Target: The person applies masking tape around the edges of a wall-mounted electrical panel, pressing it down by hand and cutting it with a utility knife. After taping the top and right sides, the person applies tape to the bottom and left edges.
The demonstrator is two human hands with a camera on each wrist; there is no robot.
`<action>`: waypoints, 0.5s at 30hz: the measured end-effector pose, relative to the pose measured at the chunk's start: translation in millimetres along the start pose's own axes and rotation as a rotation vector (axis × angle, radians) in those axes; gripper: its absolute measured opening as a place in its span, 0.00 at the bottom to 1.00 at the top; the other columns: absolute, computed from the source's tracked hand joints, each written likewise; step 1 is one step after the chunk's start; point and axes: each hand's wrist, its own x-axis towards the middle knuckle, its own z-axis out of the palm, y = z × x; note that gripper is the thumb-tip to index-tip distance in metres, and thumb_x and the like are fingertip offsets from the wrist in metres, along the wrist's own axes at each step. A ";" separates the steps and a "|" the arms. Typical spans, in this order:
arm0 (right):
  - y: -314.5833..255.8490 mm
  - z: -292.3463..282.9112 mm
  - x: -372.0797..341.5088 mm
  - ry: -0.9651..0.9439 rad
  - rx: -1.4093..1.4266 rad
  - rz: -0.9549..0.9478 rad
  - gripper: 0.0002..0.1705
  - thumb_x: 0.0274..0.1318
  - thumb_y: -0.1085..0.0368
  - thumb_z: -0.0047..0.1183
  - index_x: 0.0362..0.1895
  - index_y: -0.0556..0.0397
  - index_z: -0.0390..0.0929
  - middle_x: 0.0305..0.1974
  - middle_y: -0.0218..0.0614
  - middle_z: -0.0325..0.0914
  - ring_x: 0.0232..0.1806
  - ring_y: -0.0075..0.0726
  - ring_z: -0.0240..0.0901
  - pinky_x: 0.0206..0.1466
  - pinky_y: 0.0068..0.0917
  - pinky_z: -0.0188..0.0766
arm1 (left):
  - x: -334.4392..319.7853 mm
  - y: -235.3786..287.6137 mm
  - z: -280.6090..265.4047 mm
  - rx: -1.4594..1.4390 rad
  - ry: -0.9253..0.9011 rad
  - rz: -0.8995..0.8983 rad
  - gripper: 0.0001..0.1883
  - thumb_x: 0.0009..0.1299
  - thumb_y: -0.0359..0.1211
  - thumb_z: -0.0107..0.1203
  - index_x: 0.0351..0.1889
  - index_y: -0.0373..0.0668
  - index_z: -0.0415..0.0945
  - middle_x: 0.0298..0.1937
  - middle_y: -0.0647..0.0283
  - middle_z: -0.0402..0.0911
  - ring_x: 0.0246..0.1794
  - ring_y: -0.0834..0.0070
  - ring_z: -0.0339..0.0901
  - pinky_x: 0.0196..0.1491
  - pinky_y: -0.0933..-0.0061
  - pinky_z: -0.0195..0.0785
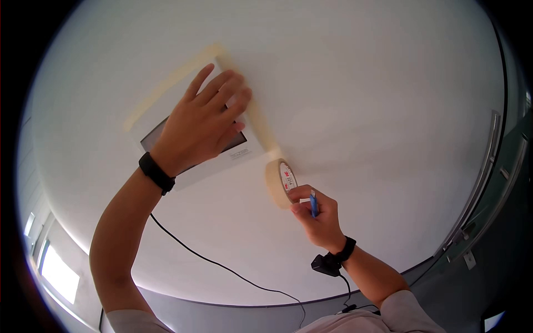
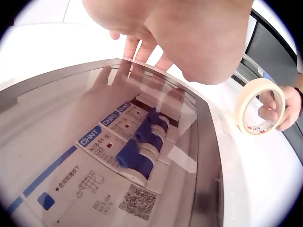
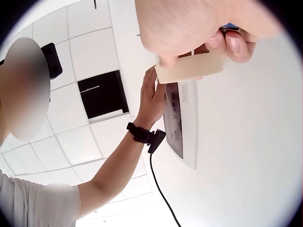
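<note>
On the white wall is a breaker panel (image 1: 252,149) with a dark see-through window; blue-switched circuit breakers (image 2: 137,158) show behind it in the left wrist view. Strips of masking tape (image 1: 261,125) run along its top and right edges. My left hand (image 1: 200,122) lies over the panel, fingers spread, fingertips at the right-hand strip near the upper corner. Below the lower right corner, my right hand (image 1: 321,219) grips the roll of masking tape (image 1: 275,186), whose unrolled end joins that strip. A slim blue tool (image 1: 314,204), perhaps a cutter, is also held in this hand.
A black cable (image 1: 222,265) hangs from the left wrist across the wall. To the right are a curved metal handle (image 1: 483,172) and a glass door edge. A wall socket (image 1: 469,260) sits low on the right.
</note>
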 end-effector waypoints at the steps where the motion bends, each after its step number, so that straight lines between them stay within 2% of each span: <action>1: 1.0 0.1 -0.1 -0.002 -0.005 -0.005 0.12 0.74 0.63 0.65 0.54 0.56 0.84 0.37 0.24 0.82 0.31 0.13 0.63 0.37 0.17 0.64 | -1.8 0.0 -0.6 -0.009 -0.013 0.018 0.32 0.72 0.36 0.66 0.75 0.49 0.72 0.75 0.58 0.75 0.82 0.56 0.66 0.88 0.40 0.48; 6: 5.6 0.9 -1.4 0.003 0.006 -0.003 0.12 0.74 0.63 0.65 0.53 0.56 0.84 0.36 0.23 0.81 0.28 0.11 0.59 0.34 0.16 0.60 | -6.2 -1.0 -4.3 0.044 -0.053 0.043 0.34 0.75 0.40 0.64 0.79 0.49 0.70 0.79 0.58 0.72 0.84 0.57 0.63 0.89 0.41 0.45; 8: 4.5 -1.2 -0.8 -0.001 0.023 0.008 0.11 0.74 0.63 0.65 0.53 0.56 0.84 0.36 0.22 0.81 0.28 0.11 0.59 0.34 0.16 0.59 | -6.4 -1.8 -4.7 0.081 -0.074 0.008 0.34 0.78 0.45 0.59 0.81 0.48 0.68 0.82 0.59 0.69 0.85 0.57 0.61 0.89 0.41 0.44; 11: 4.3 -0.7 -1.2 0.007 0.019 0.022 0.11 0.74 0.63 0.65 0.53 0.55 0.84 0.35 0.22 0.80 0.28 0.11 0.59 0.34 0.16 0.60 | -8.0 -1.3 -1.5 0.058 -0.058 -0.023 0.34 0.81 0.48 0.56 0.82 0.46 0.67 0.84 0.60 0.67 0.86 0.57 0.59 0.89 0.41 0.43; 15: 3.9 1.5 0.5 0.037 0.006 -0.048 0.11 0.76 0.64 0.63 0.53 0.58 0.84 0.41 0.25 0.83 0.30 0.12 0.66 0.36 0.17 0.66 | -6.2 0.3 2.1 0.039 -0.050 -0.025 0.34 0.82 0.49 0.55 0.82 0.46 0.67 0.84 0.60 0.68 0.86 0.57 0.59 0.89 0.40 0.43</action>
